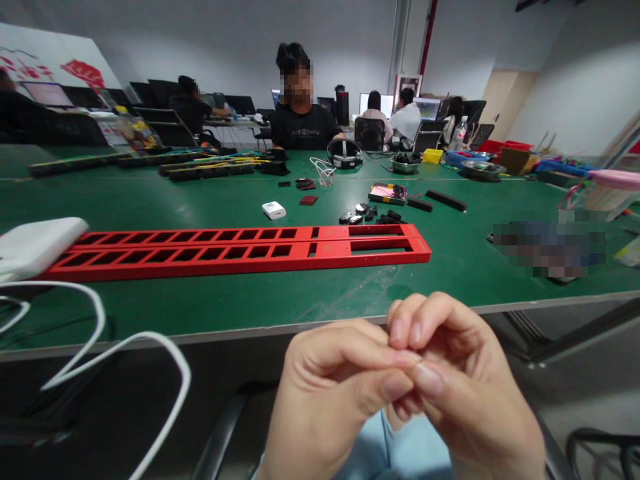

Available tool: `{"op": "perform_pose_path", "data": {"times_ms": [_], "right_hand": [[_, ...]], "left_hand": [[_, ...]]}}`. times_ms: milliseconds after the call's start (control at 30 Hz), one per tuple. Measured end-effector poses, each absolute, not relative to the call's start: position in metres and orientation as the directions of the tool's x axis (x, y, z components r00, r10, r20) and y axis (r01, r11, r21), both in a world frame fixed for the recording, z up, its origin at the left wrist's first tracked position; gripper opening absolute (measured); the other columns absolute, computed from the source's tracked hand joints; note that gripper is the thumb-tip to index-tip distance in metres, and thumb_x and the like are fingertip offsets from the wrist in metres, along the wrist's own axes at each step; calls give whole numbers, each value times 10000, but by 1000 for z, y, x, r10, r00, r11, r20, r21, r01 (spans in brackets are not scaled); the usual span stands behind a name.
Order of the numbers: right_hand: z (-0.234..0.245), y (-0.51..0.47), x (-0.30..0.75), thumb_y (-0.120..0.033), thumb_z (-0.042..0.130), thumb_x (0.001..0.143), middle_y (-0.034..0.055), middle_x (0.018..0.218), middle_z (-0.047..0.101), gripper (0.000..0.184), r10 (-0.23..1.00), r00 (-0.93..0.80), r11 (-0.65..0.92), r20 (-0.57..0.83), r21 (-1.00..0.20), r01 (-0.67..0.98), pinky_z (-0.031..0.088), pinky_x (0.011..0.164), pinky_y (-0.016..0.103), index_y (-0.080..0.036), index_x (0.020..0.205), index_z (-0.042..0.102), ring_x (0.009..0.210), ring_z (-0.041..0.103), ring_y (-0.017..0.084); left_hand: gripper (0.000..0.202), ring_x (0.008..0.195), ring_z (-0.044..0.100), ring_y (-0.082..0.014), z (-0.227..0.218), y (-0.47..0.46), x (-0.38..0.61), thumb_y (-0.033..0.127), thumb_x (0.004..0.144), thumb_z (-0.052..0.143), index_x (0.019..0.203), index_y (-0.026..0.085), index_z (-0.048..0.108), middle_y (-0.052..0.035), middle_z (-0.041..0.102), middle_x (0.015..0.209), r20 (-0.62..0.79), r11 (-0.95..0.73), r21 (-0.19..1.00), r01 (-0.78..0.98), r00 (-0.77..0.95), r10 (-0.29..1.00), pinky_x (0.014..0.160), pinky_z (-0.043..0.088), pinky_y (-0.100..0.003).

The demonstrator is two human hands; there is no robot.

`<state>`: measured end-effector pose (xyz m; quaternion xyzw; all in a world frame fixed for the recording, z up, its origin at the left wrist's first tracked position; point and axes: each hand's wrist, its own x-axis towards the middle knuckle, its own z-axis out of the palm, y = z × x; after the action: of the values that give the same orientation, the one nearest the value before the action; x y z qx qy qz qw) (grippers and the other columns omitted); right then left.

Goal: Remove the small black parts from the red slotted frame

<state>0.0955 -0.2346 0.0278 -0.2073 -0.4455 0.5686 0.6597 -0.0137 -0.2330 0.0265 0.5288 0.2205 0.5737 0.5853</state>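
My left hand [335, 387] and my right hand [465, 380] meet in front of my lap, just short of the table's near edge. Thumb and fingers of each are pinched together, the fingertips touching those of the other hand. Whatever lies between them, if anything, is hidden. Beyond the hands, a long red slotted frame [327, 248] lies across the green table [280, 303], made of two rails side by side. Small black parts [367, 213] sit in a loose pile behind its right end.
A white device [40, 245] rests on the frame's left end, with a white cable [170, 353] looping down. A white adapter [274, 211] and black bars [446, 200] lie farther back. Across the table sits a person in a black shirt [305, 129]. Bundled wires [215, 167] occupy the far left.
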Motion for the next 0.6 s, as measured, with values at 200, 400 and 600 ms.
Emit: {"op": "perform_pose_path", "data": {"times_ms": [200, 400, 600], "right_hand": [[25, -232, 99, -255, 709, 638, 13, 692, 573, 158, 927, -120, 223, 355, -780, -585, 494, 480, 234, -208, 707, 574, 607, 548, 131], [22, -232, 98, -234, 710, 629, 11, 726, 584, 165, 927, -201, 121, 318, -758, -641, 484, 457, 212, -214, 741, 590, 616, 554, 126], [18, -235, 97, -231, 689, 658, 27, 834, 648, 123, 931, -138, 174, 339, -742, -647, 524, 704, 276, -232, 777, 654, 792, 609, 153]], "left_hand": [[37, 455, 531, -107, 28, -232, -17, 180, 696, 673, 677, 207, 689, 4, 550, 497, 341, -218, 886, -410, 256, 905, 467, 474, -227], [36, 440, 535, -112, 26, -235, -17, 179, 699, 668, 690, 204, 691, 4, 562, 497, 388, -308, 892, -332, 211, 897, 464, 482, -233], [163, 587, 598, -139, 31, -247, -14, 134, 659, 683, 767, 256, 693, 3, 655, 686, 623, -618, 782, 83, -73, 779, 567, 514, -238]]}}
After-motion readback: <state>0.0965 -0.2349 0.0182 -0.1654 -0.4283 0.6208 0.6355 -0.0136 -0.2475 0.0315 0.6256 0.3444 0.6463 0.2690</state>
